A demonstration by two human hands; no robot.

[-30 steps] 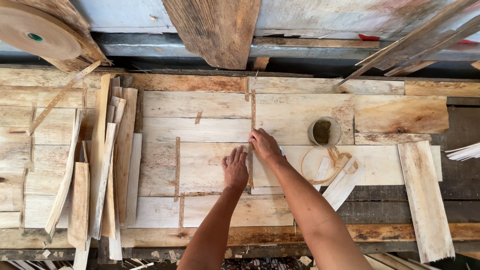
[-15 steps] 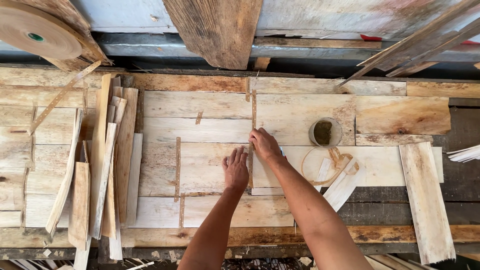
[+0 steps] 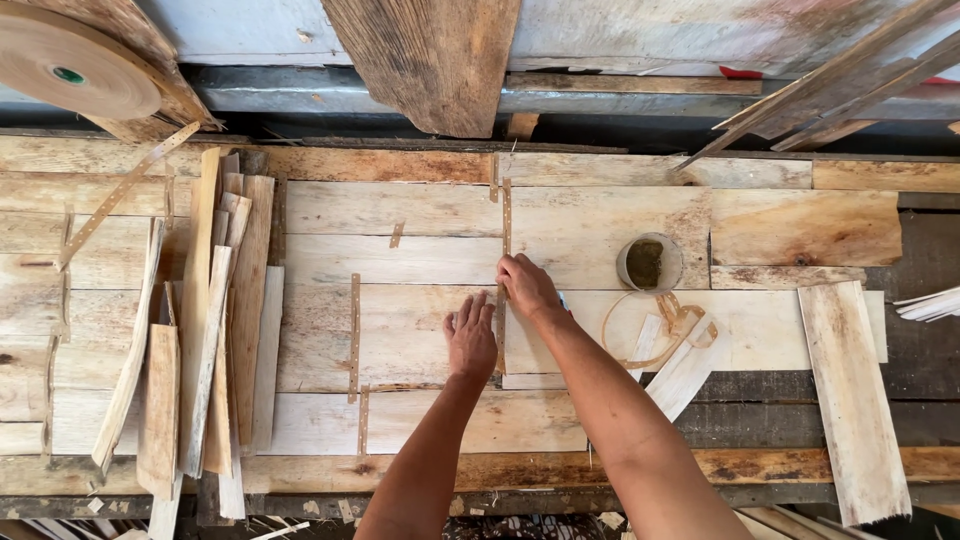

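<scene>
Tape roll [image 3: 75,75] top left, brown paper, thick flat disc, parked on a weathered board off the work area w/ a loose tail [image 3: 125,190] running down diagonally. Looks kept there for reach.

Veneer offcuts [image 3: 205,320] stacked at left of tabletop [image 3: 600,470], long narrow slivers, pale rough-sawn, edges ragged, piled roughly parallel, prob sorted stock.

Centre: veneer sheets [image 3: 420,320] laid flat edge to edge, thin, pale, grain running left-right. Brown tape strips [image 3: 353,335] already bridge vertical joints, perforated-looking, matte.

Left hand [image 3: 471,338] lies flat, fingers spread, palm down on the sheet just left of the seam [image 3: 505,225]; reads as holding the sheet from sliding. No grip on anything, just pressing.

Right hand [image 3: 527,285] sits on the seam, fingers curled down onto the tape strip over it, pressing/rubbing it. Can't tell if it pinches the tape end or only pushes on it.

Right of the hands: small round cup [image 3: 649,262], dark murky contents, maybe water or glue, near at hand. Below it a loose curl of tape [image 3: 670,325] on a sheet. Far right a wide plank [image 3: 850,400], grey, coarse, lying skewed over the edge.
</scene>
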